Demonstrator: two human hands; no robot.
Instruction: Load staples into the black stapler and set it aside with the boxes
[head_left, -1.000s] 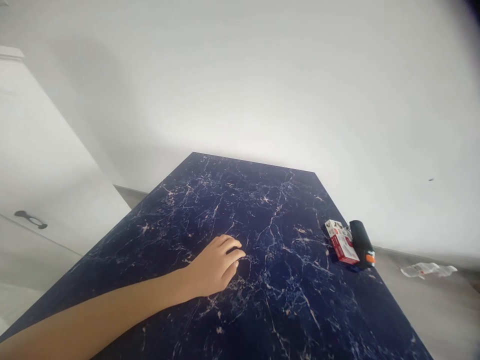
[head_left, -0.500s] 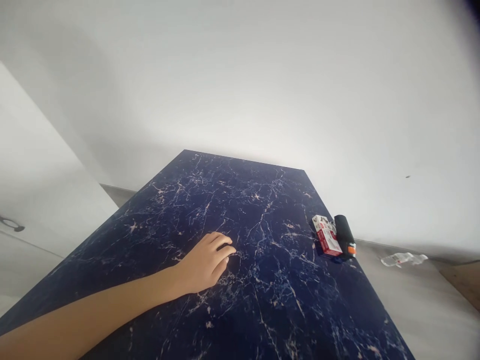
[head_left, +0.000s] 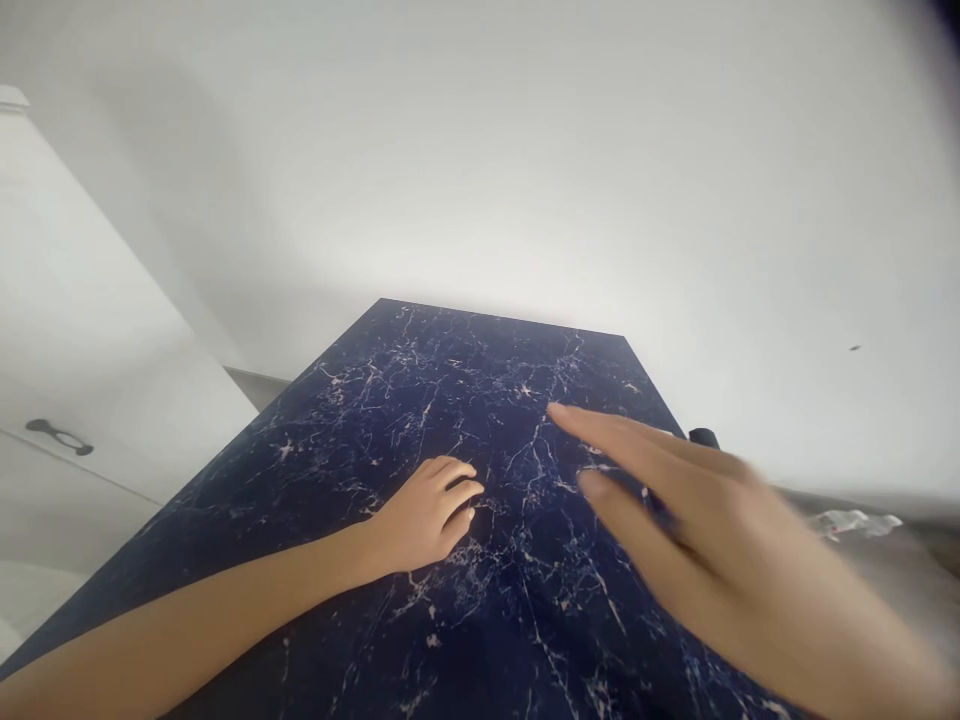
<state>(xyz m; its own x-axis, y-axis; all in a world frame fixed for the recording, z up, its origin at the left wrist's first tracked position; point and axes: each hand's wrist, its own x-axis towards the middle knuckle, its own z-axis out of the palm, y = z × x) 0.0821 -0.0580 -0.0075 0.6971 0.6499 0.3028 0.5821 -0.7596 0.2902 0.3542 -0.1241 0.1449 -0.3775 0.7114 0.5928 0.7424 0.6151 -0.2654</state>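
My left hand (head_left: 431, 512) rests palm down on the dark blue marbled table (head_left: 465, 390), its fingers loosely bent and apart, holding nothing. My right hand (head_left: 694, 530) is raised over the right side of the table, large and slightly blurred. Its fingers point left and forward, with the thumb spread from them and nothing between. Behind it, the top of a black object (head_left: 703, 438) peeks out at the table's right edge. The red and white box beside that object is almost wholly covered by my right hand.
A pale wall (head_left: 525, 180) stands beyond the table. On the left is a white cabinet (head_left: 90, 320) with a dark handle (head_left: 60, 437). A crumpled clear plastic item (head_left: 855, 523) lies past the table's right edge.
My right hand has come into view from the right and now hides the box and most of the black object. The view has shifted slightly left; my left hand stays on the table.
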